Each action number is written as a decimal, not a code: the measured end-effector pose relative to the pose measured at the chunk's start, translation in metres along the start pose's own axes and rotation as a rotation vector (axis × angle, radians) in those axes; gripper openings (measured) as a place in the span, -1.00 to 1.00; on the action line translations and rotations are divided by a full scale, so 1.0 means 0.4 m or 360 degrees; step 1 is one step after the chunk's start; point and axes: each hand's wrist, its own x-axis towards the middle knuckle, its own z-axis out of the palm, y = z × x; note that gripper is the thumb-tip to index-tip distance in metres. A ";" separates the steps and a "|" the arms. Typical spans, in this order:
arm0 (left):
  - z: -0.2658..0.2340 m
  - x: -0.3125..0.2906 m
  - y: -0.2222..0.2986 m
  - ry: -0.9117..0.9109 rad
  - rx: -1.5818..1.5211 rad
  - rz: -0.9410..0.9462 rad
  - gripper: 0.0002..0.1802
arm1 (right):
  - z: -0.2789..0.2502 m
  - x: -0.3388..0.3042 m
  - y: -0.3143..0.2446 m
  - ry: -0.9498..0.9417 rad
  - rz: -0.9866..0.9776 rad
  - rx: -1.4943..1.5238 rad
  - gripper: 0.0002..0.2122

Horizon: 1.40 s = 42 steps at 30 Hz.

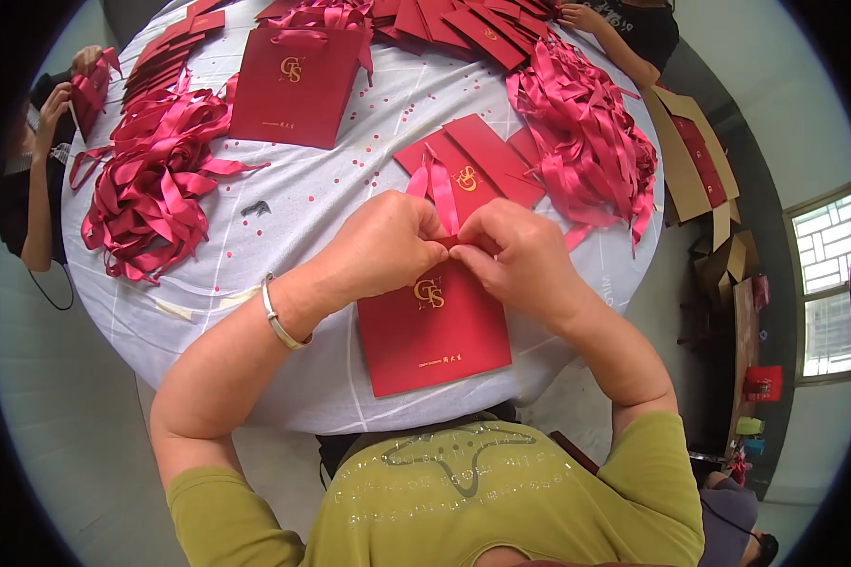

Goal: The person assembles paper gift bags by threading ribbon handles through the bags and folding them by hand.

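Observation:
A flat red paper gift bag [435, 340] with gold print lies at the near edge of the table in front of me. At its top edge my left hand [378, 241] is closed in a pinch on a pink-red ribbon [439, 189], which loops up beyond the fingers. Fingertip to fingertip with it, my right hand [520, 250] also pinches the ribbon at that edge. The fingers hide the holes and any knot. Just beyond my hands, more flat red bags [511, 156] lie overlapped.
Heaps of loose ribbon lie to the left [156, 189] and right [586, 132]. A red bag with a ribbon handle [298, 94] sits farther back. Stacks of red bags [444, 24] line the far side. Co-workers' hands show at left [57, 99] and far right [581, 17]. An open carton [695, 156] stands beyond the table.

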 end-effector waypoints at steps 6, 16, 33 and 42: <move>0.010 -0.017 0.020 0.0052 0.0182 0.0030 -0.85 | -0.042 0.020 0.029 -0.0388 0.0246 0.0701 -0.88; 0.032 -0.047 0.041 0.0227 0.0497 0.0296 -0.81 | -0.082 0.096 0.049 -0.0902 0.0477 0.0775 -0.90; 0.061 -0.065 0.023 0.0161 0.0432 0.0376 -0.84 | -0.009 0.094 0.070 -0.1073 0.1040 0.1215 -0.87; 0.066 -0.066 0.044 -0.0021 0.0295 0.0211 -0.85 | 0.023 0.145 0.148 0.0076 0.0382 0.0586 -0.90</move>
